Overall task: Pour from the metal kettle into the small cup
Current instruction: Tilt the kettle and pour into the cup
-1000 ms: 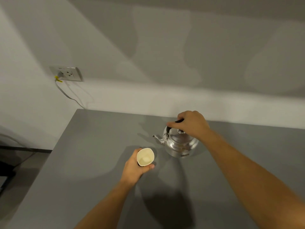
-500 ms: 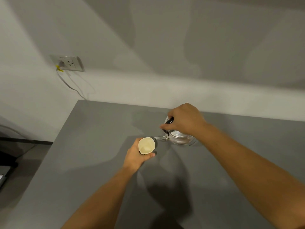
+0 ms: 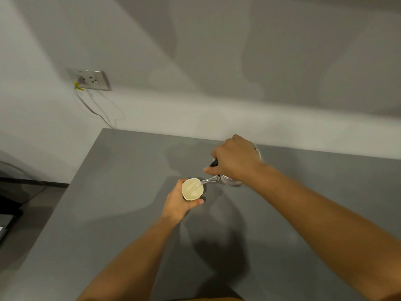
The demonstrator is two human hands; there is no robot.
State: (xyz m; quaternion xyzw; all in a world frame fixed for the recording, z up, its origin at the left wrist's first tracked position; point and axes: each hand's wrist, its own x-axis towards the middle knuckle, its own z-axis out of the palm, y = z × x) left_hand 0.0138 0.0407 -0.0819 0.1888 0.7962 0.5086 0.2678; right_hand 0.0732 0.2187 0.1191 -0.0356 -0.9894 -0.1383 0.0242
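Note:
My left hand (image 3: 178, 204) holds a small cream cup (image 3: 192, 189) upright above the grey table (image 3: 121, 192). My right hand (image 3: 234, 161) grips the black handle of the metal kettle (image 3: 233, 181), which is lifted and tilted to the left. The kettle's spout (image 3: 209, 180) reaches the cup's right rim, and a thin stream runs into the cup. My right hand hides most of the kettle's body and lid.
The table meets the white wall at the back and ends at a left edge (image 3: 86, 157). A wall socket (image 3: 90, 79) with a plugged cable (image 3: 91, 109) is at the upper left. Dark floor and objects lie beyond the left edge.
The kettle has risen off the table and tipped further left, bringing its spout to the cup's rim. The left hand has raised the cup slightly toward the spout.

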